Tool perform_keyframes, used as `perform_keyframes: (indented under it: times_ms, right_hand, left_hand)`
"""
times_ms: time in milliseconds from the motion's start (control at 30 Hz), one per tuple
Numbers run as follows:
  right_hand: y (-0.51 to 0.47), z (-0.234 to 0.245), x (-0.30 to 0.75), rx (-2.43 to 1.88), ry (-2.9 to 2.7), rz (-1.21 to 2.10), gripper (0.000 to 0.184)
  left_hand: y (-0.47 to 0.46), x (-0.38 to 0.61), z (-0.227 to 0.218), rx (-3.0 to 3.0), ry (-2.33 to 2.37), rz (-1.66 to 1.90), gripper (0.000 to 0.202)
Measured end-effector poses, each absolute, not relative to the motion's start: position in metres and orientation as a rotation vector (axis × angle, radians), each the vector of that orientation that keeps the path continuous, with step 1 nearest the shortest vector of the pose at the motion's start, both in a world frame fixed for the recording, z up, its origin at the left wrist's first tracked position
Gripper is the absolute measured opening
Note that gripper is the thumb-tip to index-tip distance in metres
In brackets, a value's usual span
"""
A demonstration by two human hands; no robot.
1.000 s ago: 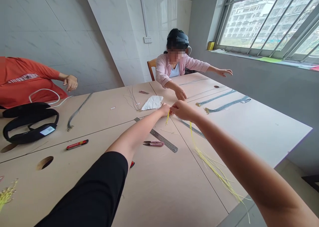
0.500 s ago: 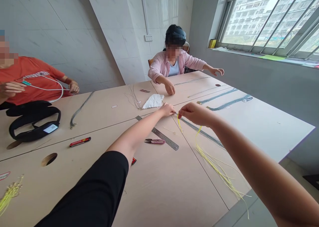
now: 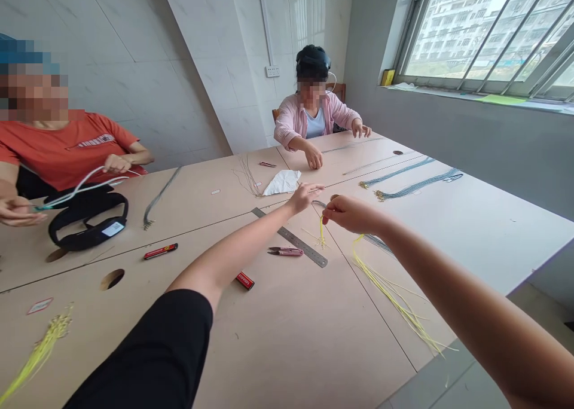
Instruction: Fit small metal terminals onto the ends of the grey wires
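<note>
My right hand (image 3: 347, 213) pinches a bundle of thin yellow cords (image 3: 394, 295). A short end with small metal fittings hangs from the fingertips, and the long tails trail across the table toward its near right edge. Just to the left, my left hand (image 3: 305, 197) is stretched out with its fingers apart, holding nothing that I can see. Blue-grey cords (image 3: 319, 204) lie on the table between and below the hands, partly hidden by my right hand and arm. A steel ruler (image 3: 296, 240) and pink thread snips (image 3: 286, 252) lie nearer to me.
Two co-workers sit at the table (image 3: 287, 337), one across and one at the left. Blue-grey cord bundles (image 3: 412, 185), a white cloth (image 3: 281, 182), a red cutter (image 3: 160, 251), a black headband (image 3: 89, 226), a red-black item (image 3: 244, 281) and another yellow bundle (image 3: 45, 343) lie about.
My left hand has opened and come away from the cords by my right fingertips. The view has shifted left. The left co-worker leans in, and the far one has drawn an arm back.
</note>
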State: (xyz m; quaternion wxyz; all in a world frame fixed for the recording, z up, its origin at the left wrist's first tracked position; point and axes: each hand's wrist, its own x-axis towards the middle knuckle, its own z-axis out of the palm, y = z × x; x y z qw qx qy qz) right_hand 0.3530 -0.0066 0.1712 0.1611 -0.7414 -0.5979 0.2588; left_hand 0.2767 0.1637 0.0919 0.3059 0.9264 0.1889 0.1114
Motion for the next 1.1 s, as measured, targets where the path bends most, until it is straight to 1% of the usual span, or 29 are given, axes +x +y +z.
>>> perform_keyframes:
  times_ms: [67, 100, 133, 200, 300, 367, 433, 500, 567, 667, 733, 800, 933, 1100]
  right_hand:
    - [-0.007, 0.171, 0.353, -2.104, -1.718, 0.729, 0.028]
    - [-0.007, 0.171, 0.353, -2.104, -1.716, 0.730, 0.029]
    - [-0.007, 0.171, 0.354, -2.110, -1.706, 0.734, 0.029]
    - [-0.007, 0.169, 0.356, -2.119, -1.682, 0.753, 0.030]
    - [-0.008, 0.164, 0.360, -2.104, -1.665, 0.745, 0.028]
    - [-0.010, 0.160, 0.363, -2.126, -1.637, 0.731, 0.027]
    - [-0.014, 0.157, 0.365, -2.169, -1.573, 0.727, 0.023]
    - [-0.020, 0.152, 0.370, -2.186, -1.481, 0.793, 0.019]
    - [-0.029, 0.148, 0.376, -2.139, -1.397, 0.950, 0.019]
    - [-0.046, 0.139, 0.393, -1.960, -1.351, 1.223, 0.025]
    - [-0.057, 0.131, 0.406, -1.823, -1.369, 1.333, 0.033]
    - [-0.069, 0.124, 0.418, -1.757, -1.388, 1.370, 0.040]
    - [-0.089, 0.116, 0.432, -1.771, -1.438, 1.372, 0.050]
    - [-0.111, 0.115, 0.436, -1.808, -1.441, 1.398, 0.054]
  left_hand:
    - [0.156, 0.264, 0.092, 2.307, 0.372, 0.217, 0.054]
    - [0.151, 0.256, 0.093, 2.215, 0.267, 0.163, 0.054]
    - [0.146, 0.248, 0.093, 2.134, 0.167, 0.115, 0.051]
    - [0.137, 0.235, 0.096, 2.028, 0.076, 0.045, 0.037]
    - [0.131, 0.225, 0.100, 2.025, 0.106, 0.022, 0.033]
    - [0.132, 0.225, 0.103, 2.101, 0.151, 0.079, 0.031]
    - [0.136, 0.226, 0.107, 2.201, 0.187, 0.151, 0.034]
    - [0.140, 0.226, 0.113, 2.295, 0.211, 0.187, 0.033]
    - [0.143, 0.225, 0.120, 2.357, 0.214, 0.181, 0.030]
    - [0.147, 0.220, 0.131, 2.408, 0.202, 0.160, 0.028]
    - [0.150, 0.215, 0.136, 2.431, 0.201, 0.157, 0.027]
    - [0.154, 0.211, 0.140, 2.458, 0.218, 0.160, 0.026]
    - [0.165, 0.205, 0.142, 2.562, 0.300, 0.159, 0.023]
    - [0.180, 0.210, 0.145, 2.806, 0.337, 0.107, 0.017]
